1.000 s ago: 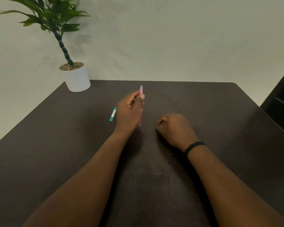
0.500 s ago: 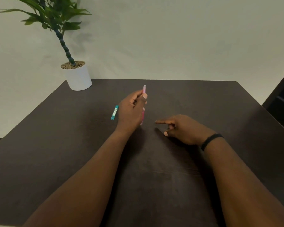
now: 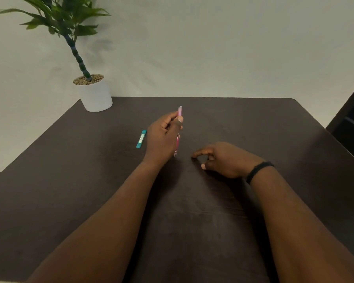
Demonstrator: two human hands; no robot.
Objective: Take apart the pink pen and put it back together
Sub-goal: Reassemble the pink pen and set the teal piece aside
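My left hand point(image 3: 164, 137) is closed around the pink pen point(image 3: 177, 144), holding it nearly upright above the middle of the dark table point(image 3: 274, 129). The pen's top end pokes out past my thumb and its tip points down toward the tabletop. My right hand point(image 3: 223, 159) rests low on the table just right of the pen tip, wrist strapped with a black band. Its index finger and thumb are curved toward each other with a gap between them. I cannot tell whether a small pen part lies under those fingertips.
A teal, pen-sized piece point(image 3: 141, 138) lies on the table left of my left hand. A white pot with a green plant point(image 3: 95, 94) stands at the far left corner. Dark furniture point(image 3: 352, 123) sits off the table's right side.
My right hand went from a closed fist to spread fingers and slid a little right, away from the pen tip. The left hand and the pen stayed almost still.
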